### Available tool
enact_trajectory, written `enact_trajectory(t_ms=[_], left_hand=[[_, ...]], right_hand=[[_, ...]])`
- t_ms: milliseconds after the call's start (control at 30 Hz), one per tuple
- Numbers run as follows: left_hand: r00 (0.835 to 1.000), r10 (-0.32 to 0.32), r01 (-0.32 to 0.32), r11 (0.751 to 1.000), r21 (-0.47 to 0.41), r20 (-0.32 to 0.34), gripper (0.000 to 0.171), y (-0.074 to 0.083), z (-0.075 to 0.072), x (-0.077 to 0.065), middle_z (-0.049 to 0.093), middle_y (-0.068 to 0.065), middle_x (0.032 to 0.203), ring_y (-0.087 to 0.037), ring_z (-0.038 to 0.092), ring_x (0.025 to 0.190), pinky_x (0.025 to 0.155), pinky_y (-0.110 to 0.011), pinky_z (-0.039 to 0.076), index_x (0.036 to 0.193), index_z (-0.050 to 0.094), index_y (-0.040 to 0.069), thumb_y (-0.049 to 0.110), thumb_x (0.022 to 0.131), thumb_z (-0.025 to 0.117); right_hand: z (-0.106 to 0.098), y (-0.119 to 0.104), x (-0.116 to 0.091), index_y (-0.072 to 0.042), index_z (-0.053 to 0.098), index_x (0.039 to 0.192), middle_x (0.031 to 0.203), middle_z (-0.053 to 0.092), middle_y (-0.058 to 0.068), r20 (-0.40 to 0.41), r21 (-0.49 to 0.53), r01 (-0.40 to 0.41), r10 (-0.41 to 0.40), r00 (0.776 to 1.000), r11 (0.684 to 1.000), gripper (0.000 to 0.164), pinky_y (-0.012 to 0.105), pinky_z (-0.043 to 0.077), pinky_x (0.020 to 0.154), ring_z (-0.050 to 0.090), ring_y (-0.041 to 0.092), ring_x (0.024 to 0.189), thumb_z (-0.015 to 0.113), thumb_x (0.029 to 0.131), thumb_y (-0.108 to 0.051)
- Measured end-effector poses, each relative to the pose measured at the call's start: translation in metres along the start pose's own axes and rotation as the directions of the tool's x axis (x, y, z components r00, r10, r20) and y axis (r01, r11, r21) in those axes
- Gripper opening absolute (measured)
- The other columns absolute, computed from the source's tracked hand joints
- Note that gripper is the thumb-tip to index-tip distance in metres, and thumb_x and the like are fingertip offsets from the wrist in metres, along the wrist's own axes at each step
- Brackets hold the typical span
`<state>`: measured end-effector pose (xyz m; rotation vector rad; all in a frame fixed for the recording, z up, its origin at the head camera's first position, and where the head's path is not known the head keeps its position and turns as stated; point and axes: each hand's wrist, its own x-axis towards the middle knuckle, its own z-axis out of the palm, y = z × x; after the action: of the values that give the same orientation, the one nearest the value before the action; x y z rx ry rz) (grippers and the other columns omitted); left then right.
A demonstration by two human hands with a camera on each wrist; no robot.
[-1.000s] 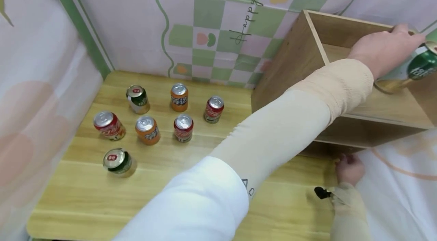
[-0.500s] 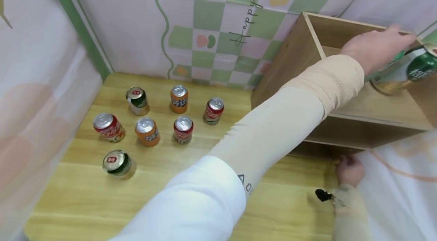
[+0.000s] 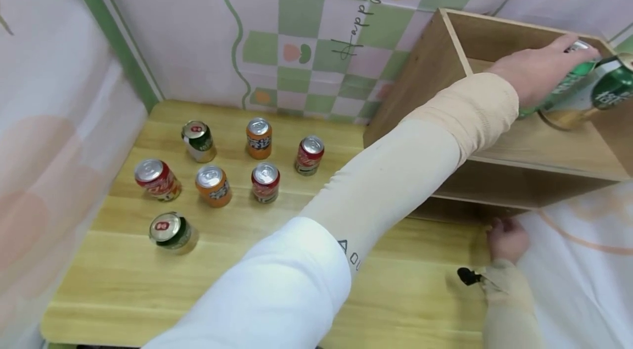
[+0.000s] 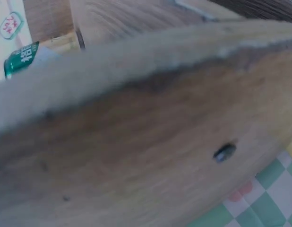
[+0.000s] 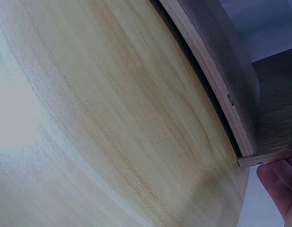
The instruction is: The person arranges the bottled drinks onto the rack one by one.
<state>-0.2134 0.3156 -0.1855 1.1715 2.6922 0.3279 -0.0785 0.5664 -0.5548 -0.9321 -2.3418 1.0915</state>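
My left hand (image 3: pixel 539 71) is over the upper compartment of a wooden shelf (image 3: pixel 420 68), its fingers around a green can (image 3: pixel 568 85) with a silver top. The hand hides part of that can. Beside it, in the same compartment, is a green-and-white can (image 3: pixel 613 82) with a gold base. The left wrist view is mostly filled by a wooden panel (image 4: pixel 136 151), with a green label of a can (image 4: pixel 23 59) at its upper left. Lower right, my right hand (image 3: pixel 509 242) grips the shelf's bottom front corner; its fingers (image 5: pixel 273 182) touch the board edge in the right wrist view.
On the wooden table (image 3: pixel 109 294) several cans stand upright to the left: red cans (image 3: pixel 265 183), orange cans (image 3: pixel 214 187) and green-and-gold cans (image 3: pixel 199 142). A printed cloth (image 3: pixel 173 25) hangs behind. A small black object (image 3: pixel 467 276) is by the right wrist.
My left hand has shifted slightly left over the shelf, and more of the green can now shows under its fingers. The right hand and the table's cans stay put.
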Motion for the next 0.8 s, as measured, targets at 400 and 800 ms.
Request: enact_trajectory(t_ms=[400,800], left_hand=[[1.000,-0.012,0.014,0.998,0.066,-0.025,0.082,0.005,-0.004,-0.004,-0.019,0.022,0.165,0.003,0.035,0.062,0.050,-0.009,0.031,0.159,-0.002,0.052,-0.004,0.104,0.024],[0.998,-0.061,0.061,0.992,-0.111,0.004,0.071,0.003,-0.006,0.005,-0.011,0.030,0.163,0.002,0.042,0.067,0.052,-0.011,0.036,0.155,0.013,0.058,0.008,0.108,0.028]], right_hand=[[0.001,-0.003,-0.001,0.016,0.059,0.118,0.065,0.043,-0.034,-0.023,0.027,0.017,-0.017,1.000,0.999,0.030,0.008,0.045,0.049,0.048,-0.014,0.048,0.048,0.099,-0.005],[0.001,-0.002,-0.005,0.016,0.061,0.120,0.061,0.042,-0.036,-0.013,-0.005,0.036,-0.036,0.999,0.999,0.033,0.008,0.043,0.048,0.047,-0.015,0.048,0.050,0.100,-0.008]])
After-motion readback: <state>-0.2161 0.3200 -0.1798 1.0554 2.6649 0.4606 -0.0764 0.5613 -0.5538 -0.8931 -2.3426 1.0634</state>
